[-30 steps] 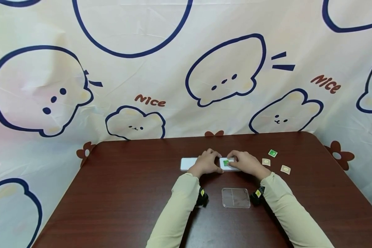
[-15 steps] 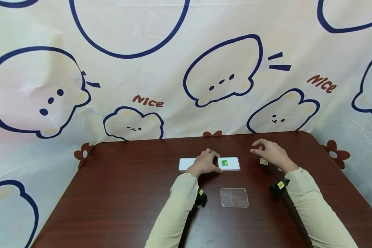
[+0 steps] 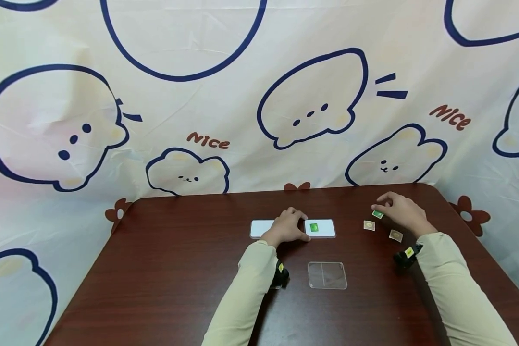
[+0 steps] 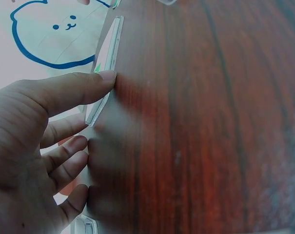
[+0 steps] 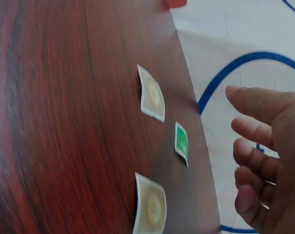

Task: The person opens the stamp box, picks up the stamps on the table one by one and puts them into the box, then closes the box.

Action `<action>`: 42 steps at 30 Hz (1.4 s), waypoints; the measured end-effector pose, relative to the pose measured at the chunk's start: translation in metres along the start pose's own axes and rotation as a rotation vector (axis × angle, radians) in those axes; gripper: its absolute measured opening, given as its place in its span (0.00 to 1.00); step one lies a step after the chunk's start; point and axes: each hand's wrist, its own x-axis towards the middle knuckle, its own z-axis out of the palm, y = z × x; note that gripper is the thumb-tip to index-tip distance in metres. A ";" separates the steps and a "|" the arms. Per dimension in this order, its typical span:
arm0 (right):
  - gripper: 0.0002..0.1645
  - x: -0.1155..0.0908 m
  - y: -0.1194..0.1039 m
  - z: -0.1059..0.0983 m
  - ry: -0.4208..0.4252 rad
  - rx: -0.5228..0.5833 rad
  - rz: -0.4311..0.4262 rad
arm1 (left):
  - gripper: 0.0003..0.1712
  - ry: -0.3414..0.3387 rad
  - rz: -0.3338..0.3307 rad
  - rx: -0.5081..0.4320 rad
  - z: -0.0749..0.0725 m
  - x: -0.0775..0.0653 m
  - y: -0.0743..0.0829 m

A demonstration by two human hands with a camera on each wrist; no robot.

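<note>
My left hand (image 3: pixel 287 227) holds a flat white case (image 3: pixel 327 228) by its left end, thumb on the near edge and a finger at the far edge. A green stamp (image 3: pixel 314 227) lies on the case's white face. In the left wrist view, the thumb presses the clear side of this case (image 4: pixel 110 58). At the right, my right hand (image 3: pixel 403 211) hovers over a loose green stamp (image 3: pixel 377 214), its thumb and forefinger apart. The right wrist view shows that hand (image 5: pixel 269 151) holding nothing, with the green stamp (image 5: pixel 182 143) flat on the table.
Two beige stamps (image 3: pixel 369 225) with toothed edges lie near the right hand. A second white case (image 3: pixel 260 228) sits left of the left hand, partly covered by it. A clear plastic lid (image 3: pixel 327 275) rests nearer on the brown table (image 3: pixel 177 269). A printed cloth hangs behind.
My right hand has left the stamp on the white case and moved right to the loose green stamp. The left hand stays at the case.
</note>
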 end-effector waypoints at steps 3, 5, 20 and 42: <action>0.37 0.001 0.006 -0.002 0.007 -0.025 0.005 | 0.33 0.004 -0.002 0.004 0.000 0.001 0.000; 0.36 0.001 0.009 -0.002 0.014 -0.039 0.001 | 0.33 0.005 -0.003 0.004 0.000 0.002 0.000; 0.36 0.009 0.030 0.009 -0.073 0.004 0.020 | 0.33 0.005 -0.002 -0.006 -0.001 0.000 0.000; 0.25 0.010 0.029 0.018 -0.064 0.031 -0.010 | 0.34 0.010 0.002 -0.001 0.000 -0.001 -0.001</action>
